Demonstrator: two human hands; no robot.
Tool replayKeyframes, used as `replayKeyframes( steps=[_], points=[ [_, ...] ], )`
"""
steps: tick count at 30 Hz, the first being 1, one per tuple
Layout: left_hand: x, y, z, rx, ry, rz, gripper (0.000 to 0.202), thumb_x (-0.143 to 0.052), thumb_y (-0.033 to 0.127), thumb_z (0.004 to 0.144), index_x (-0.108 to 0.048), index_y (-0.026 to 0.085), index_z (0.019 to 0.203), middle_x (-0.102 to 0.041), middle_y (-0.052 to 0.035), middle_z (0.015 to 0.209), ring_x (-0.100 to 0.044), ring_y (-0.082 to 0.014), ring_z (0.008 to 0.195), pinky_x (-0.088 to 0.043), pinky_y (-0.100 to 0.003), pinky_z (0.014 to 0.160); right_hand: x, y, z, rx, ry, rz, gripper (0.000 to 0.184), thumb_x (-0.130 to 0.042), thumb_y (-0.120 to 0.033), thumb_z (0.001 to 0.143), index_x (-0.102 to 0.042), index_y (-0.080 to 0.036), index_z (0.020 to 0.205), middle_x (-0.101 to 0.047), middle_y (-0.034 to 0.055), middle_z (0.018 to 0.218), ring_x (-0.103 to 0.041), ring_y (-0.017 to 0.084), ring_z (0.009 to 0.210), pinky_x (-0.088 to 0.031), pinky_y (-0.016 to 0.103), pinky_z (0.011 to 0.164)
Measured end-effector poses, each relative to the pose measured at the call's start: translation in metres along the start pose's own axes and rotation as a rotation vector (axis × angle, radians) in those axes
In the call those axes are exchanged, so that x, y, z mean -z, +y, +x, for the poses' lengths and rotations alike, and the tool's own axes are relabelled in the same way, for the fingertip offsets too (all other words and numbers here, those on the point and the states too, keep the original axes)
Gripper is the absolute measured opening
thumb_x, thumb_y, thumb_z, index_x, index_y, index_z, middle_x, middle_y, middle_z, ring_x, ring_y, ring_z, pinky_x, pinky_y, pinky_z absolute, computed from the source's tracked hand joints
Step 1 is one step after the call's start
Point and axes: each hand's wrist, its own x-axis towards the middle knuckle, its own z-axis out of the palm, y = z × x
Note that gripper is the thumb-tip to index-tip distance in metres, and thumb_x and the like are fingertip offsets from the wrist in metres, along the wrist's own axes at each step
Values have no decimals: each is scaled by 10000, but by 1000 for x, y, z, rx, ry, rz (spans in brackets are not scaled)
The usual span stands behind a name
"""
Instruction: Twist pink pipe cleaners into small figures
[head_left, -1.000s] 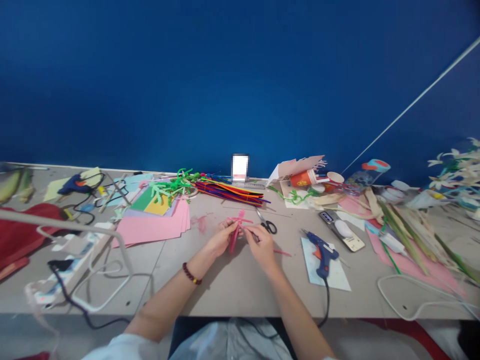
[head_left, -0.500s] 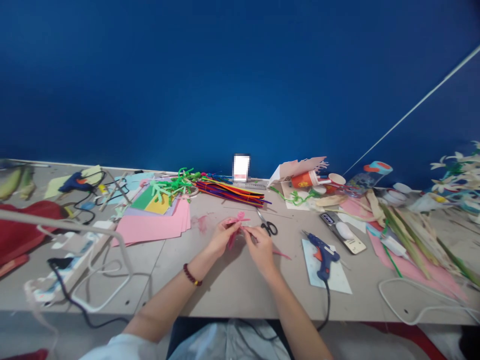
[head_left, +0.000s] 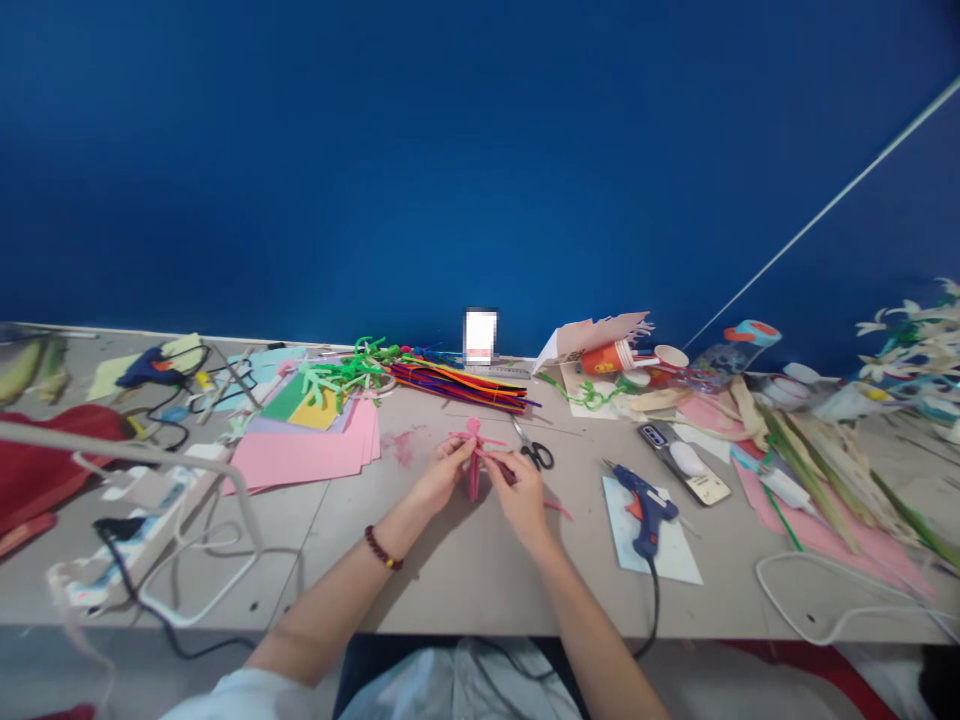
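Gently, we pinch the pink pipe cleaner figure (head_left: pixel 473 470) upright in our left hand (head_left: pixel 442 478), mid-tabletop (head_left: pixel 450 590) near the front edge; our right hand (head_left: pixel 521 492) narrowly grips one arm, steadying it.

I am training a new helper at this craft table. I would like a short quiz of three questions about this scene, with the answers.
1. True or false: the dark red bead bracelet is on the wrist of the left hand.
2. Which tool lies nearer to the right hand: the black-handled steel scissors or the blue hot glue gun?
3. What colour is the twisted pipe-cleaner figure held between the two hands?

Key: 1. True. 2. The scissors. 3. Pink.
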Motion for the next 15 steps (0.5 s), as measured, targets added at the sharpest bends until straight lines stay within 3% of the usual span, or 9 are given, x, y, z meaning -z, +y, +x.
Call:
replayKeyframes(
  steps=[7,11,15],
  points=[
    [-4,1,-4,-40,-44,54,236,-765,312,650,-662,155,793,-655,-10,708,-591,-93,607,-459,-186,571,-7,6,2,-210,-17,350,272,-655,-344,736,-675,-182,954,-640,29,755,-564,129,599,-478,238,523],
    [-5,-3,-6,-58,-59,106,285,-742,373,666,-669,158,838,-650,-12,705,-554,-93,521,-400,-185,429,-13,5,4,-300,31,430,319,-692,-363,680,-649,-177,935,-666,36,784,-553,116,519,-454,220,423],
    [-5,-6,-7,-72,-25,165,284,-743,388,654,-681,141,780,-614,7,599,-474,-66,415,-330,-185,364,-15,5,6,-249,44,444,269,-690,-357,680,-677,-171,873,-699,65,844,-636,167,660,-530,272,561]
  ],
)
